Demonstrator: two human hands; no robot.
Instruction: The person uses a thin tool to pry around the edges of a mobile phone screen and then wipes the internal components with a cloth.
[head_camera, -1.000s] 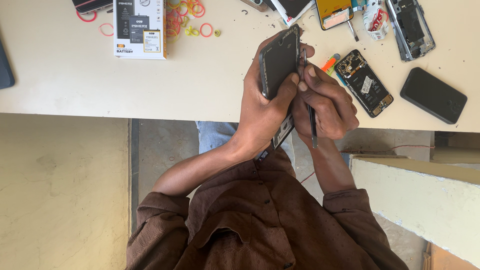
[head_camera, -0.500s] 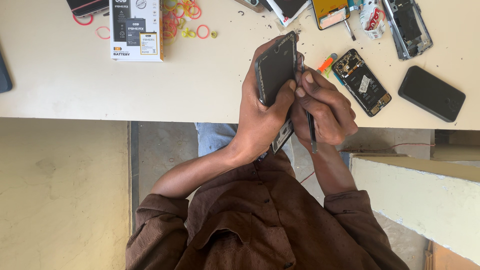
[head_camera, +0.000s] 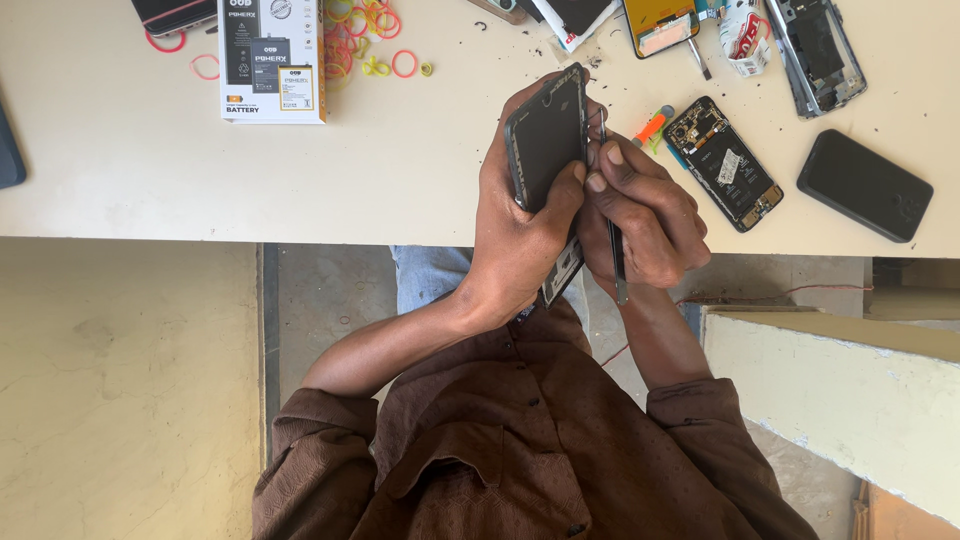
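My left hand (head_camera: 515, 225) grips a dark opened phone body (head_camera: 545, 150), held upright over the edge of the cream table (head_camera: 400, 180). My right hand (head_camera: 645, 215) presses against the phone's right edge and holds a thin dark metal tool (head_camera: 617, 265) that points down past the palm. The fingertips of both hands meet on the phone's side.
On the table lie an opened phone with bare circuitry (head_camera: 725, 163), a black phone (head_camera: 864, 185), a phone frame (head_camera: 815, 55), an orange-tipped tool (head_camera: 652, 126), a battery box (head_camera: 272, 60), coloured rubber bands (head_camera: 360, 40) and a screen part (head_camera: 660, 25). A low wall (head_camera: 850, 400) stands at right.
Both hands with the phone have stayed nearly in place; the phone has tilted slightly and the view has shifted a little.
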